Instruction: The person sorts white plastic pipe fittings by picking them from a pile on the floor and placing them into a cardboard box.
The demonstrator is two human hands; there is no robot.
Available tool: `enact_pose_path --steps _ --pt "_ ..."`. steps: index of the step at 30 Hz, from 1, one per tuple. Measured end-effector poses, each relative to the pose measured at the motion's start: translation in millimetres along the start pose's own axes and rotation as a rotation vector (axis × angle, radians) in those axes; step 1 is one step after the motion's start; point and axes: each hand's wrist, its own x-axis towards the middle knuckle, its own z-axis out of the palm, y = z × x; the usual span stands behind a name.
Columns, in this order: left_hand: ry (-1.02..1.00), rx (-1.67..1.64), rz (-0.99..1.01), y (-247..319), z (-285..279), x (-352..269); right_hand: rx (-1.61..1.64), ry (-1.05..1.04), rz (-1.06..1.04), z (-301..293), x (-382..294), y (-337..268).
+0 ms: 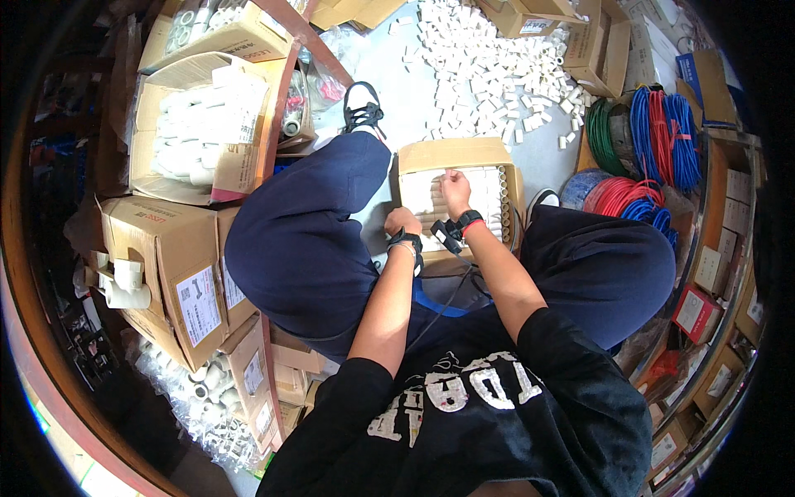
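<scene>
Between my legs is an open cardboard carton packed with rows of white plastic pipe couplings. A column of couplings on its right side shows round open ends. My right hand is over the middle of the rows, fingers bent down toward them; whether it pinches a coupling is too small to make out. At the carton's left side is my left hand, its fingers curled and partly hidden. Beyond the carton, a large heap of loose white couplings spreads over the grey floor.
Cartons of white pipe fittings stand on the left shelf, with a closed-sided carton nearer. Coils of red and blue cable are stacked on the right, beside shelves of small boxes. A black cable runs from my right wrist.
</scene>
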Motion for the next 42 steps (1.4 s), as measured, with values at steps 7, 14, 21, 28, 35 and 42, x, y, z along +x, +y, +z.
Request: enact_pose_path --steps 7,14,21,28,35,42 --pt "-0.088 -0.019 -0.052 1 -3 4 -0.037 -0.091 0.049 -4 8 8" --pt "-0.094 0.002 -0.021 6 2 6 -0.006 -0.048 -0.018 -15 6 -3" --pt "-0.081 -0.015 -0.049 -9 17 20 -0.463 -0.078 -0.215 -39 -35 -46" --pt "-0.052 0.001 -0.011 -11 18 19 -0.533 -0.223 -0.252 -37 -41 -61" --pt "-0.059 -0.105 -0.011 10 -25 4 -0.517 -0.159 -0.328 -48 -42 -55" --pt "0.164 -0.871 0.256 5 -27 46 0.13 -0.766 0.078 -18 -62 -89"
